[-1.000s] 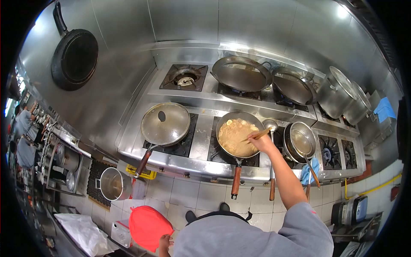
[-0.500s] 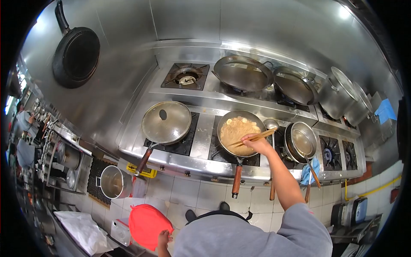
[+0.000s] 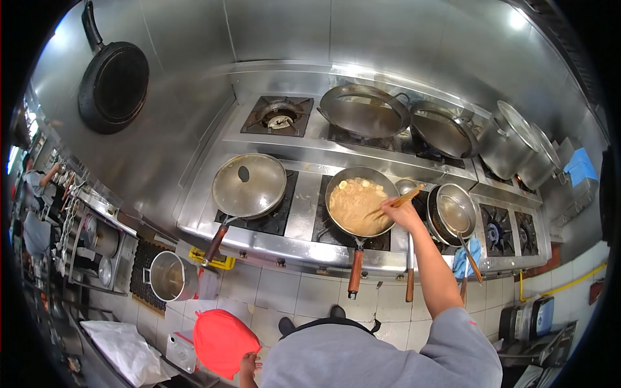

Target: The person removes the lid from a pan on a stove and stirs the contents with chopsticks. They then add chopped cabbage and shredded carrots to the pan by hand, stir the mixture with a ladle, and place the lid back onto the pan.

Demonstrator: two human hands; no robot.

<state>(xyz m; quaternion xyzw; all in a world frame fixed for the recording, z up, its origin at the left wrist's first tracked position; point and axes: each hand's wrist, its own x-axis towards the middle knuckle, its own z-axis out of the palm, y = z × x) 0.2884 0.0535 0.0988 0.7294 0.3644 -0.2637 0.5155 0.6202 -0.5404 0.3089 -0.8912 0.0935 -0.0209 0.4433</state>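
My right hand grips a pair of wooden chopsticks above the right side of a wooden-handled frying pan. The lower ends of the chopsticks reach into pale tan food, with whitish slices near its far edge. That pan sits on a front burner, its handle pointing toward me. Low in the view, my left hand hangs beside a bright red cloth-like bundle. Its fingers look loosely apart, with nothing visible in them; whether they touch the bundle I cannot tell.
Left of the frying pan stands a lidded pan. A ladle and stacked pans are to its right. Two large woks and tall pots line the back burners. A metal pot stands low at left.
My right hand has shifted slightly right and toward me, tilting the chopsticks across the food. The food's surface has moved a little. My left hand stays by the red bundle.
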